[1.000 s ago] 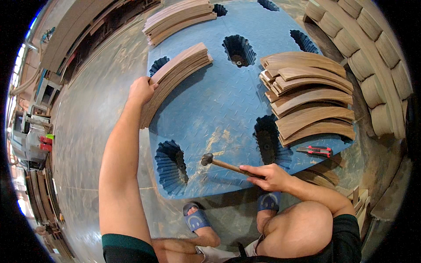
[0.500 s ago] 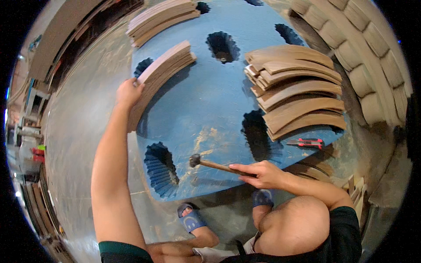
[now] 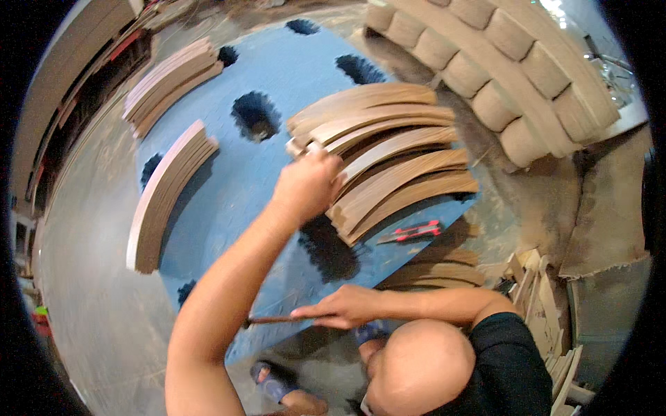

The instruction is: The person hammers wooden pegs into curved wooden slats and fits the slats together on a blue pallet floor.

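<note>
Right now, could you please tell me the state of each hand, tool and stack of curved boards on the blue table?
Left hand: grip closed on the end of a curved board in the fanned stack.
Right hand: grip closed on the hammer handle.
Red utility knife: lying flat, untouched.
Curved stack on edge: standing, untouched.
Far stack: lying flat at the table edge.

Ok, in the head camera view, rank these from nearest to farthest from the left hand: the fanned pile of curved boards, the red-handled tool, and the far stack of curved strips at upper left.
1. Fanned pile of curved boards: the left hand touches its left end.
2. Red-handled tool: lower right of the hand, on the blue panel.
3. Far stack of curved strips: upper left, at the panel's far corner.
</note>
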`<action>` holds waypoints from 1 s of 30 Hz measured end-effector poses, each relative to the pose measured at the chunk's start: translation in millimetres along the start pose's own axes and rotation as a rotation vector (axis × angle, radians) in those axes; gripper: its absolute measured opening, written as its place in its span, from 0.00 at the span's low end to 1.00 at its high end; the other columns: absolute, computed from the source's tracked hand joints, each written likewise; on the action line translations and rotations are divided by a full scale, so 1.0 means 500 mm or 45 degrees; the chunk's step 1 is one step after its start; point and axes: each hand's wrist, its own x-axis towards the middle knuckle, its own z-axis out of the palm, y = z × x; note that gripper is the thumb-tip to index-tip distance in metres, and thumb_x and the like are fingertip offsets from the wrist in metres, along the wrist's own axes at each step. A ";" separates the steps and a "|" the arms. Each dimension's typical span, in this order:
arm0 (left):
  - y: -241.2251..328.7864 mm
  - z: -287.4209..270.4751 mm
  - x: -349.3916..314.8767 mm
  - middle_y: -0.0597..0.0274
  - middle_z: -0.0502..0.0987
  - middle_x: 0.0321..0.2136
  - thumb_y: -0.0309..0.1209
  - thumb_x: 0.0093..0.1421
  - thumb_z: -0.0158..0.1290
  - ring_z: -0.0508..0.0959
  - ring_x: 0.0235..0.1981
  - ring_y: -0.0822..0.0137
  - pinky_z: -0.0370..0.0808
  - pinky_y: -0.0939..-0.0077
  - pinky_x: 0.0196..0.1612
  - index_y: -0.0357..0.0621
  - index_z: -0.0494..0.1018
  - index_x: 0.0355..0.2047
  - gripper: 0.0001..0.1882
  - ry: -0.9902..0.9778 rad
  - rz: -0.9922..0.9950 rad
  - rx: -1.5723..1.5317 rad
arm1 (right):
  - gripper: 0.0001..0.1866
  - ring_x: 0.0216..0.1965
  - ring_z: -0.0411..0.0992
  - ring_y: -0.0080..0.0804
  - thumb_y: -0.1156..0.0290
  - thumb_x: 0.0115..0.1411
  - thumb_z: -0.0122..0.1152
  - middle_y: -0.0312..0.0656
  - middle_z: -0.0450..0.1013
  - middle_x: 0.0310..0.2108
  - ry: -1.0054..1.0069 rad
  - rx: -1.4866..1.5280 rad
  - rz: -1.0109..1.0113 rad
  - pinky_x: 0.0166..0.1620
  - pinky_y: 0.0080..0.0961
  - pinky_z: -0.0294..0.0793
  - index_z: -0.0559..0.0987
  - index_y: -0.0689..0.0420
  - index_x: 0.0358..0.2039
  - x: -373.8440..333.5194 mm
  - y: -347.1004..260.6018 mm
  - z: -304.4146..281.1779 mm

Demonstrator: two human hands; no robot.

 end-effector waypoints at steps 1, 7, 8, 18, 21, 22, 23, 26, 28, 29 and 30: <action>0.013 0.042 0.009 0.51 0.85 0.54 0.41 0.71 0.67 0.86 0.56 0.48 0.86 0.53 0.57 0.45 0.83 0.60 0.22 0.104 0.080 0.071 | 0.37 0.39 0.85 0.60 0.58 0.78 0.67 0.54 0.86 0.42 -0.016 0.009 -0.013 0.40 0.50 0.85 0.68 0.27 0.84 0.005 0.002 0.007; 0.023 0.177 0.035 0.49 0.82 0.56 0.35 0.67 0.68 0.84 0.56 0.46 0.86 0.53 0.58 0.42 0.75 0.70 0.32 0.331 0.095 0.338 | 0.38 0.41 0.85 0.63 0.59 0.80 0.65 0.59 0.86 0.44 -0.043 0.126 -0.128 0.43 0.55 0.85 0.64 0.27 0.86 0.004 0.001 0.022; 0.034 0.179 0.038 0.48 0.82 0.55 0.32 0.67 0.66 0.85 0.55 0.46 0.86 0.52 0.58 0.42 0.75 0.70 0.32 0.269 0.041 0.260 | 0.38 0.41 0.85 0.64 0.59 0.80 0.65 0.59 0.86 0.43 -0.033 0.152 -0.132 0.43 0.55 0.84 0.64 0.26 0.86 -0.005 0.002 0.025; 0.101 -0.026 -0.027 0.44 0.87 0.58 0.23 0.63 0.66 0.87 0.56 0.37 0.85 0.46 0.58 0.50 0.81 0.68 0.31 0.189 -0.132 -0.178 | 0.37 0.36 0.83 0.66 0.57 0.80 0.66 0.61 0.84 0.38 -0.023 0.137 -0.206 0.41 0.57 0.83 0.66 0.29 0.85 0.002 -0.004 0.009; 0.093 -0.159 -0.131 0.41 0.87 0.58 0.20 0.67 0.63 0.87 0.56 0.37 0.85 0.50 0.59 0.46 0.82 0.68 0.28 0.226 -0.144 -0.363 | 0.36 0.32 0.81 0.67 0.58 0.79 0.67 0.63 0.83 0.35 -0.047 0.083 -0.161 0.37 0.57 0.81 0.68 0.30 0.85 -0.015 -0.015 -0.015; 0.078 -0.178 -0.172 0.41 0.87 0.56 0.20 0.69 0.61 0.87 0.55 0.36 0.85 0.49 0.57 0.47 0.81 0.67 0.27 0.234 -0.129 -0.416 | 0.36 0.31 0.81 0.67 0.58 0.79 0.67 0.63 0.82 0.34 -0.047 0.077 -0.131 0.37 0.57 0.80 0.69 0.30 0.84 -0.036 -0.015 -0.022; 0.059 -0.214 -0.222 0.39 0.87 0.56 0.21 0.70 0.60 0.87 0.55 0.35 0.85 0.50 0.57 0.47 0.81 0.67 0.25 0.212 -0.180 -0.437 | 0.36 0.29 0.79 0.68 0.58 0.79 0.67 0.62 0.80 0.31 0.025 0.061 -0.181 0.35 0.58 0.78 0.69 0.30 0.84 -0.045 -0.019 -0.027; 0.002 -0.308 -0.397 0.35 0.87 0.53 0.21 0.73 0.59 0.87 0.54 0.33 0.84 0.49 0.56 0.46 0.80 0.67 0.23 0.259 -0.267 -0.371 | 0.34 0.24 0.77 0.58 0.54 0.80 0.68 0.60 0.76 0.27 -0.040 -0.005 0.092 0.32 0.54 0.74 0.70 0.31 0.83 -0.075 -0.027 -0.050; -0.020 -0.361 -0.525 0.35 0.87 0.48 0.22 0.73 0.58 0.87 0.53 0.32 0.84 0.49 0.56 0.45 0.82 0.64 0.20 0.215 -0.506 -0.215 | 0.31 0.29 0.81 0.53 0.50 0.80 0.68 0.58 0.81 0.33 -0.096 0.043 0.156 0.36 0.48 0.79 0.75 0.38 0.80 -0.081 -0.041 -0.067; -0.040 -0.356 -0.575 0.36 0.88 0.47 0.22 0.74 0.57 0.87 0.53 0.32 0.84 0.49 0.55 0.44 0.82 0.63 0.19 0.204 -0.549 -0.220 | 0.31 0.32 0.82 0.52 0.50 0.80 0.68 0.57 0.83 0.35 -0.145 0.040 0.243 0.39 0.47 0.80 0.76 0.40 0.79 -0.093 -0.066 -0.091; -0.058 -0.355 -0.628 0.36 0.88 0.46 0.22 0.74 0.57 0.86 0.52 0.31 0.84 0.50 0.55 0.43 0.82 0.62 0.18 0.185 -0.597 -0.207 | 0.30 0.35 0.84 0.51 0.50 0.81 0.68 0.55 0.85 0.37 -0.189 0.049 0.315 0.41 0.45 0.82 0.78 0.43 0.77 -0.099 -0.080 -0.100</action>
